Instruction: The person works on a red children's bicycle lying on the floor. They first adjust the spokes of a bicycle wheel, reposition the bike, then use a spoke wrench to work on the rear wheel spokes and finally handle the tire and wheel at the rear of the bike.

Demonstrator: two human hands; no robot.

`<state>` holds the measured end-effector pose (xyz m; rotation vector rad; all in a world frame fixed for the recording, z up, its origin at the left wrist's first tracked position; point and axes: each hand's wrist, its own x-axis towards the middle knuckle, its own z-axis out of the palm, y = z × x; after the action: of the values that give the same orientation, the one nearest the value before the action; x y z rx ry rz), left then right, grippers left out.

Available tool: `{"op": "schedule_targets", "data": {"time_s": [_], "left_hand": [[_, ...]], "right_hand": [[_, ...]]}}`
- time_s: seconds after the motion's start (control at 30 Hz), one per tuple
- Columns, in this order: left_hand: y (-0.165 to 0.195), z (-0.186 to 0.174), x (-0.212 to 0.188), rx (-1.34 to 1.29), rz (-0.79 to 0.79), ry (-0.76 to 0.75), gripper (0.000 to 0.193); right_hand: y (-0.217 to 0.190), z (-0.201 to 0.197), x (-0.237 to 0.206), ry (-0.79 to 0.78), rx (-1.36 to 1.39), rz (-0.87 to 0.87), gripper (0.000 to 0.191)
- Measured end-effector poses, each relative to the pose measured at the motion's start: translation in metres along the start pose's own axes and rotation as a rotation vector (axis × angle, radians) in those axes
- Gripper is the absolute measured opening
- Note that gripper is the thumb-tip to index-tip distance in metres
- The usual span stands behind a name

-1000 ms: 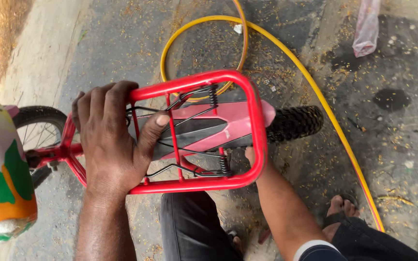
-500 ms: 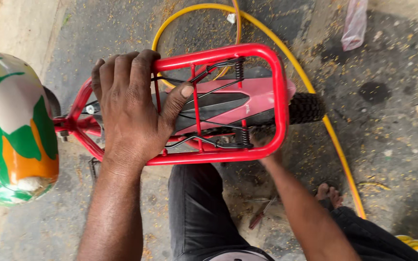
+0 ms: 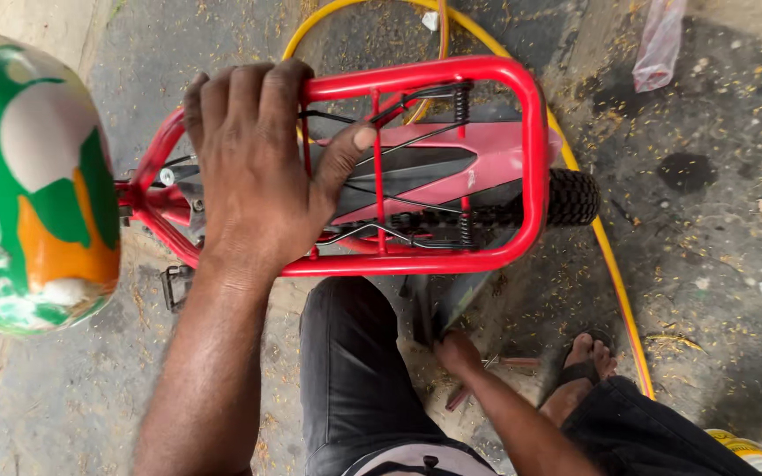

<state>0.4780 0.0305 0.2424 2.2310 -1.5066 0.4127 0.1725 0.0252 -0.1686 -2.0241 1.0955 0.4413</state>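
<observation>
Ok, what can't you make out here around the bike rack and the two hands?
Head view, the only one:
- right hand: its fingers are hidden under the red rack and mudguard; its grip is unclear.
- rear tyre: mostly covered by the mudguard.
- left hand: its palm hides the rack's front bar.
- yellow hose: cut off at the top edge.

Dark trousers, sandal (image 3: 579,375) (bare forearms)

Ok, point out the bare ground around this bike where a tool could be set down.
Bare concrete lies above the red rack, between the yellow hose and the plastic bag, and at lower left under the pedal. It is crowded below the rack: the right hand, knee and sandalled foot. The left hand covers the rack's front.
</observation>
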Motion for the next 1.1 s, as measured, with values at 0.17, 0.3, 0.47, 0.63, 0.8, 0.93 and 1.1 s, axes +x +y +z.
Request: {"op": "schedule_targets", "data": {"time_s": [0.17, 0.3, 0.47, 0.63, 0.8, 0.93, 1.1], "left_hand": [[-0.001, 0.003, 0.002, 0.000, 0.008, 0.022, 0.067], [-0.003, 0.003, 0.000, 0.019, 0.010, 0.017, 0.068], [-0.005, 0.006, 0.003, 0.001, -0.003, 0.025, 0.064], [-0.005, 0.011, 0.007, -0.023, -0.033, 0.090, 0.065], [-0.004, 0.012, 0.007, -0.028, -0.064, 0.172, 0.068], [-0.003, 0.004, 0.007, -0.043, -0.108, 0.142, 0.067], [0.004, -0.015, -0.007, -0.065, -0.092, 0.145, 0.070]], "right_hand": [[-0.015, -0.077, 0.027, 0.339, 0.139, 0.137, 0.084], [-0.033, -0.165, 0.056, 1.044, 0.094, -0.257, 0.054], [-0.028, -0.142, 0.059, 0.949, -0.051, -0.269, 0.023], [-0.026, -0.029, -0.003, 0.206, -0.352, -0.128, 0.032], [-0.022, -0.061, -0.009, 0.184, -0.198, 0.006, 0.048], [-0.040, -0.150, -0.001, 0.717, -0.218, -0.334, 0.040], [-0.083, -0.225, 0.001, 0.970, -0.599, -0.849, 0.029]]}}
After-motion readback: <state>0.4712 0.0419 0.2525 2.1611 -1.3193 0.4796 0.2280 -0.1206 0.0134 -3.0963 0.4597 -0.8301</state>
